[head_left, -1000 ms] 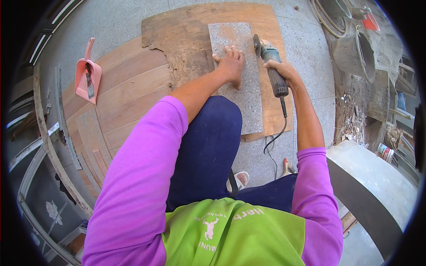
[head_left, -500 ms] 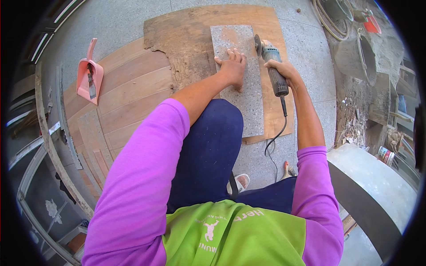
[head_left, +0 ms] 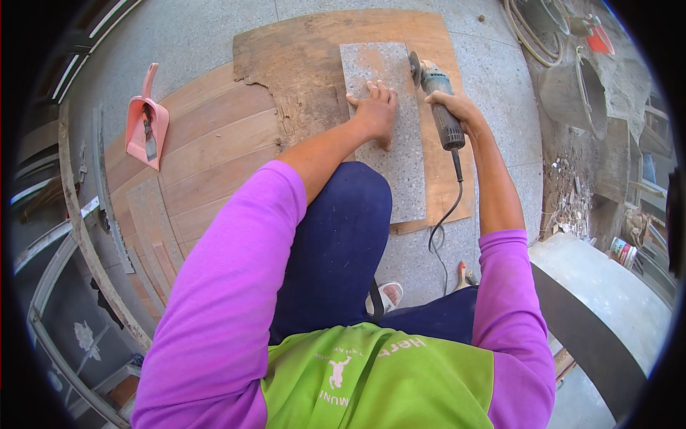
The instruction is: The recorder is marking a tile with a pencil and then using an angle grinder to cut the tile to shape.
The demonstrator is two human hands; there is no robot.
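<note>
A speckled grey tile strip [head_left: 400, 171] lies lengthwise on a worn plywood board [head_left: 307, 50]. My left hand [head_left: 375, 114] presses flat on the strip, fingers spread. In my right hand [head_left: 461, 111] is an angle grinder [head_left: 444, 118], gripped round its body. Its disc [head_left: 415, 69] stands at the strip's right edge, near the far end; whether it touches or spins I cannot tell. The grinder's black cord [head_left: 446, 214] runs back toward my right knee.
On the left a pink dustpan [head_left: 148, 136] holds a scraper-like tool [head_left: 149, 136]. Wood-look planks [head_left: 214, 136] cover the floor there. Buckets [head_left: 572, 89] and a hose [head_left: 536, 43] are at the far right. A paintbrush [head_left: 463, 273] lies by my right leg, near a curved grey slab [head_left: 593, 286].
My right hand and the grinder have shifted very slightly toward me along the strip's edge. My left hand stays in place on the strip.
</note>
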